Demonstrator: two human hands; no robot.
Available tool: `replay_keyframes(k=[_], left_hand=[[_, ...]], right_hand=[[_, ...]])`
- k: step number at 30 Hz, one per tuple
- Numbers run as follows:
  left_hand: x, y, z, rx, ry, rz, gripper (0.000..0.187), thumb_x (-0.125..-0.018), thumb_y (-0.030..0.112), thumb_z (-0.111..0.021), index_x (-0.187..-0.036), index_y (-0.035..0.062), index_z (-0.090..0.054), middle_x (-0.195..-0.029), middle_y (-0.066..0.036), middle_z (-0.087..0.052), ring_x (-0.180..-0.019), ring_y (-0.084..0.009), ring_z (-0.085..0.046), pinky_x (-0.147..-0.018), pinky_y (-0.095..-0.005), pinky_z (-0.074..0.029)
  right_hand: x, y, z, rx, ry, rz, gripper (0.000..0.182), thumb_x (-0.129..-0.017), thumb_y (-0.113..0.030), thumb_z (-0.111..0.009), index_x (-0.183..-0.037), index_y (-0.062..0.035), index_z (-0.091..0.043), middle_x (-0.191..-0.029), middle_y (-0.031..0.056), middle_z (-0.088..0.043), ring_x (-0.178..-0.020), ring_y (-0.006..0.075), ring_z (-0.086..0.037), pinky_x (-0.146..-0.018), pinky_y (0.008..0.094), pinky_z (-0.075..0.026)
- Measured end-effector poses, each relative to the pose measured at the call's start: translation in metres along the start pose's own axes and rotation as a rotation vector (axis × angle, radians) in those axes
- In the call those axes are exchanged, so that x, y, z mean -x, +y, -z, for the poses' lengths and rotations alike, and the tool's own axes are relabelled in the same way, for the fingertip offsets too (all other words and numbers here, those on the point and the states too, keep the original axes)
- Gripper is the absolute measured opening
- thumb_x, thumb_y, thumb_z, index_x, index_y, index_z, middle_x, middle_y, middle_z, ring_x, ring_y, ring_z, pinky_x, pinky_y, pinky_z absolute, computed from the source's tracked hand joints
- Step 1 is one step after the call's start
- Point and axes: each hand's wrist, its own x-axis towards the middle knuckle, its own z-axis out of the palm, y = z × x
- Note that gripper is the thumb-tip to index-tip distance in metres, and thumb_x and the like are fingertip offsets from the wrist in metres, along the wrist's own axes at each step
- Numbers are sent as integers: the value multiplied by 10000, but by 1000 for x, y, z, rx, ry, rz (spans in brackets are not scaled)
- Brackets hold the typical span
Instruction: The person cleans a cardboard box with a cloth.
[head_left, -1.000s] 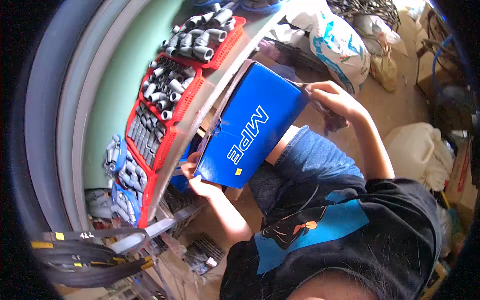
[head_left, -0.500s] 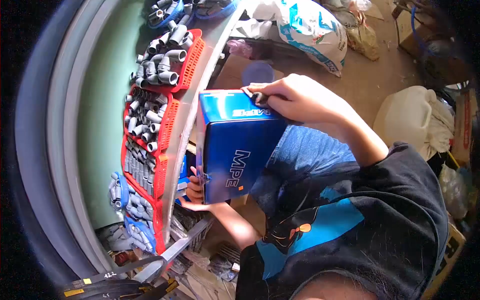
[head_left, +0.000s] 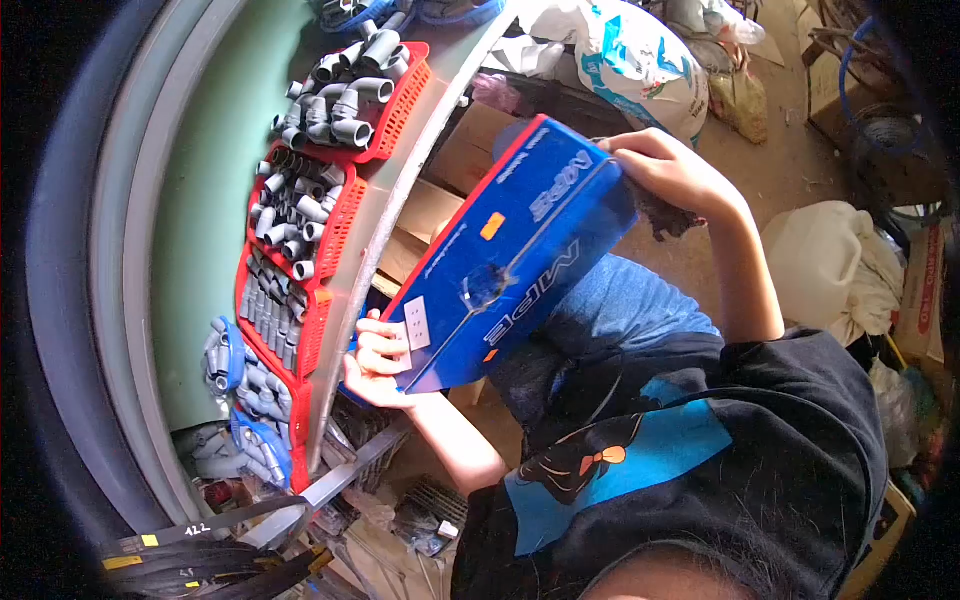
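Note:
A blue cardboard box (head_left: 535, 285) with "MPE" printed on it is held between my hands, slanting from lower left to upper right. Two of its sides show, with an orange sticker, a white label near the lower end and a dark patch at the middle edge. My left hand (head_left: 378, 362) has its fingers bent over the lower left end, beside the white label. At the upper right end my right hand (head_left: 665, 170) grips the corner, its fingers partly hidden. A bit of another blue surface shows behind my left hand; I cannot make out what it is.
Red baskets (head_left: 400, 105) of grey pipe fittings (head_left: 318, 115) line the metal-edged shelf (head_left: 385, 235) on the left. Black belts (head_left: 200, 550) hang at lower left. A white sack (head_left: 640, 70) stands at the top, a whitish jerrycan (head_left: 815, 255) at the right.
The box has turned and tilted, its upper end swinging right with my right hand. A side with an orange sticker and white label now shows. My left hand stays at the lower end.

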Motion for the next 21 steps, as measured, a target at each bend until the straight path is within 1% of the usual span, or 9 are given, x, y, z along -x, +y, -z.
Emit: replay_keyframes(k=[5,7,9,10,11,13,17,18,21], left_hand=[[2,1,-26,-57,-172,-74,506,-938,310,-298,-451,184,-355,-496,-19,-472,-742,-195,-536,-995,-440,-391],[1,-6,-31,-77,-281,-111,536,-950,289,-279,-430,180,-348,-494,-50,-482,-808,-204,-534,-1056,-427,-361],[-3,-12,-43,-89,-388,-146,535,-946,299,-272,-435,173,-365,-505,-47,-508,-813,-214,-546,-1052,-442,-361],[-5,-16,-50,-107,-422,-165,525,-940,303,-270,-445,165,-376,-517,-47,-525,-817,-224,-549,-1043,-451,-371],[-8,-17,-59,-106,-447,-242,437,-883,258,-352,-478,111,-426,-562,-58,-622,-748,-241,-614,-932,-478,-446],[-6,-21,-74,-99,-476,-231,413,-874,257,-362,-495,101,-404,-610,-78,-642,-816,-256,-616,-909,-469,-450],[5,-23,-97,-179,-532,-132,393,-911,297,-369,-640,41,-493,-1075,-193,-654,-985,-295,-596,-982,-447,-404],[8,-31,-93,-115,-621,-70,366,-928,297,-372,-725,22,-503,-1230,-194,-593,-1128,-290,-551,-1046,-432,-364],[15,-40,-87,15,-752,61,237,-915,241,-421,-832,36,-504,-1316,-195,-535,-1273,-307,-465,-1111,-480,-312]], right_hand=[[28,15,14,-210,226,-115,375,-955,-247,-627,-1214,20,-669,-1267,116,-646,-1191,179,-578,-1047,292,-424],[42,21,20,-265,353,-114,362,-959,-238,-625,-1211,17,-670,-1269,114,-643,-1183,169,-578,-1041,286,-428],[55,32,32,-307,376,-120,351,-967,-215,-612,-1220,23,-663,-1187,90,-678,-1095,132,-605,-979,270,-459],[60,52,42,-318,378,-106,349,-968,-208,-609,-1223,25,-661,-1159,78,-687,-1066,122,-611,-960,265,-466],[66,61,51,-328,382,-92,347,-969,-202,-605,-1225,26,-660,-1132,67,-696,-1037,112,-617,-941,260,-473],[90,35,47,-280,503,-56,356,-961,-201,-566,-1207,37,-666,-1034,45,-706,-944,102,-605,-856,253,-481],[122,32,45,-98,664,-29,331,-956,-169,-544,-1168,51,-672,-975,20,-704,-879,87,-597,-815,243,-487],[127,32,43,-41,706,-19,326,-954,-164,-542,-1154,57,-672,-963,18,-703,-869,85,-595,-808,244,-488],[137,46,34,136,906,-57,287,-937,-161,-553,-1132,-4,-692,-938,71,-730,-849,127,-644,-791,277,-502]])
